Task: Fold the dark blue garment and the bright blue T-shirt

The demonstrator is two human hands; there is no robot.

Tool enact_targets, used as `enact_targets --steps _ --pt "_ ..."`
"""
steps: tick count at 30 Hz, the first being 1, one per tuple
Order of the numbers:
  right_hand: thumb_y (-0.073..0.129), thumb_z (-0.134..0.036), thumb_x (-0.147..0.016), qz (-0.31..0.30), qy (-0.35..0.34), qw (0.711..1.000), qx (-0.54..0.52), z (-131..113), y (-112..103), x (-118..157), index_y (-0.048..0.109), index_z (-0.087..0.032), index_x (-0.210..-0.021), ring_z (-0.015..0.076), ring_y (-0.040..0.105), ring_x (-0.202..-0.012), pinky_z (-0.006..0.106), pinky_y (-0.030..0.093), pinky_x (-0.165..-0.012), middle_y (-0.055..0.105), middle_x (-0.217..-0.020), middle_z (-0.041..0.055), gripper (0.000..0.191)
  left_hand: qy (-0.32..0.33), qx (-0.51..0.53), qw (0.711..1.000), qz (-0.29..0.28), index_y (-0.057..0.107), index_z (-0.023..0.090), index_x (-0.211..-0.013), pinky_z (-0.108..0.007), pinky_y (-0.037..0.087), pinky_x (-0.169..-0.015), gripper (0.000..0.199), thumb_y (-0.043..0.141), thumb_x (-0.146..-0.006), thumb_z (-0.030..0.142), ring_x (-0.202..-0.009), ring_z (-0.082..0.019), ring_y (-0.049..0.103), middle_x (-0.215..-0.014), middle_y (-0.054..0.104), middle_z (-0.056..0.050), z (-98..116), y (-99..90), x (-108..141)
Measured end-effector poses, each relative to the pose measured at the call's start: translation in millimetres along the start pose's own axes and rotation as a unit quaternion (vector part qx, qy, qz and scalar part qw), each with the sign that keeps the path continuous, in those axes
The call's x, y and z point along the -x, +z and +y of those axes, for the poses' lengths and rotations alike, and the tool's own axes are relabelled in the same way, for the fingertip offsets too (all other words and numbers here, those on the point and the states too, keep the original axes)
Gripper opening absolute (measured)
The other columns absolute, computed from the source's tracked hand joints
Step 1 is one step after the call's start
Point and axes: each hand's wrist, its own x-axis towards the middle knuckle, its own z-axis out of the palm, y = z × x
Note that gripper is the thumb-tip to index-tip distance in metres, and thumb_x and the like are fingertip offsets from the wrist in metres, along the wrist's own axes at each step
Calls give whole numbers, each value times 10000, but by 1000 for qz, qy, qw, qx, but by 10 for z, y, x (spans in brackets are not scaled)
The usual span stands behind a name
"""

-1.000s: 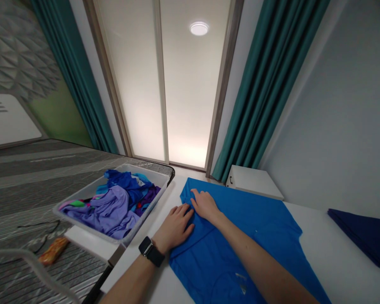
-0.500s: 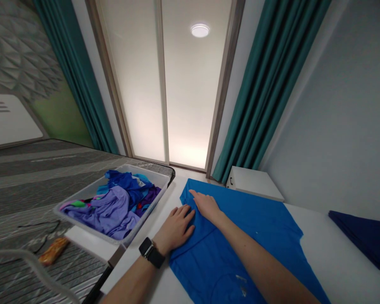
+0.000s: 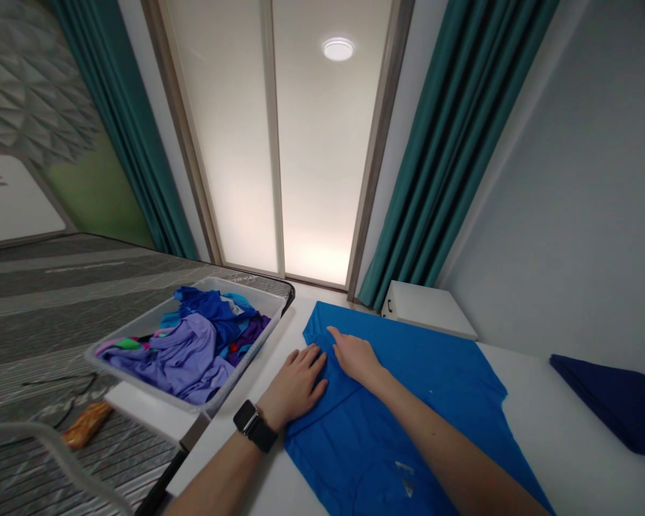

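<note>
Blue T-shirt [image 3: 424,358]: spread over the white table [image 3: 548,444], slightly wrinkled, its far-left corner at 11 o'clock from its middle
Left hand [image 3: 294,383]: palm down on the shirt's 10 o'clock edge, fingers slightly apart, gripping nothing
Right hand [image 3: 356,358]: on the cloth just beside the left, index finger extended, others bent; whether it pinches fabric, cannot tell
Smartwatch [image 3: 255,426]: black, on the left wrist
Plastic bin [image 3: 247,367]: 9 to 10 o'clock from the shirt, holding rumpled lavender, blue and purple clothes [image 3: 190,355]
Navy folded cloth [image 3: 613,405]: 3 o'clock, apart from the shirt
</note>
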Motion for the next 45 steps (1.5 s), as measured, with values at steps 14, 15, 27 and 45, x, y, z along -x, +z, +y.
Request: enact_targets --steps 14,15,27,45 --pt "336 -310 -995 -17 69 997 24 -2 -18 47 298 -238 -1473 287 670 -973 373 477 -779 694 -1088 142 485 -4 -7 1000 7 448 160 -1399 -485 311 -1127 497 444 -948 369 -1381 -300 369 -1480 419 -167 14 -1 3" --pt "342 -324 -994 -19 75 997 24 8 -23 70 317 -231 -1462 292 673 -969 374 478 -776 700 -1070 148 478 -5 -7 1000 3 441 158 -1405 -485 309 -1128 502 437 -950 370 -1385 -297 362 -1485 413 -166 19 -11 2" --pt "355 -254 -992 -43 68 997 17 106 -61 196 302 -267 -1471 289 667 -994 379 478 -784 680 -1138 157 483 -4 8 1000 14 429 153 -1403 -500 310 -1117 524 415 -948 413 -1380 -303 369 -1483 417 -169 -9 17 -2" --pt "478 -287 -943 23 31 997 -61 58 49 -391 593 -187 -1125 223 528 -1116 321 386 -926 589 -1172 110 237 -5 2 1000 17 451 162 -1382 -479 332 -1107 506 454 -933 396 -1352 -303 401 -1447 452 -161 3 -4 -9"
